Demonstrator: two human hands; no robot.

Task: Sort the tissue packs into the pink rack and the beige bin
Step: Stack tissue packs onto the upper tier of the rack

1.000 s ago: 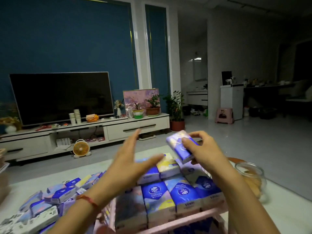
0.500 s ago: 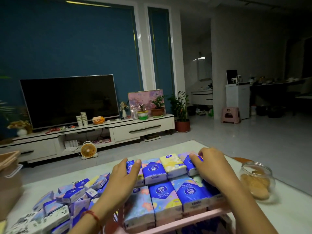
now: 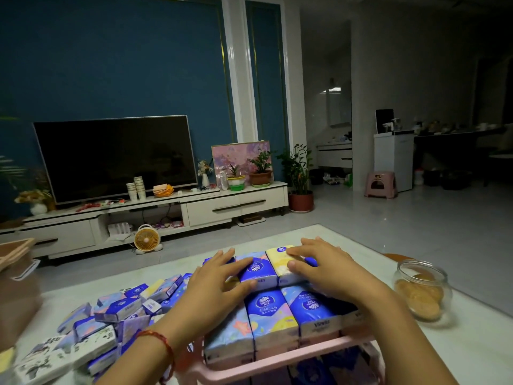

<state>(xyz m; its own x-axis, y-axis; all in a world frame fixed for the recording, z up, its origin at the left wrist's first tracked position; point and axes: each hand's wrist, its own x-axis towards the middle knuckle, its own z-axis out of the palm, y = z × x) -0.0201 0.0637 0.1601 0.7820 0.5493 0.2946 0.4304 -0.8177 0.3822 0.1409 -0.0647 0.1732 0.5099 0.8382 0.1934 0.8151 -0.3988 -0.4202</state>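
Note:
The pink rack (image 3: 277,365) stands at the table's near edge, its top shelf filled with two rows of blue and yellow tissue packs (image 3: 272,315). My left hand (image 3: 213,284) lies flat with spread fingers on the far row's left packs. My right hand (image 3: 324,268) presses flat on the yellow pack (image 3: 280,259) and the packs to its right. A heap of loose tissue packs (image 3: 111,326) lies on the table left of the rack. The beige bin (image 3: 14,276) shows partly at the left edge.
A glass jar of biscuits (image 3: 422,290) sits on the white table (image 3: 472,343) right of the rack. Beyond the table are a TV stand with a television (image 3: 116,159), a small fan (image 3: 147,240) on the floor, and potted plants.
My right hand set the blue pack it held into the rack's far row. Both hands then came down flat onto that row, and the view tilted slightly.

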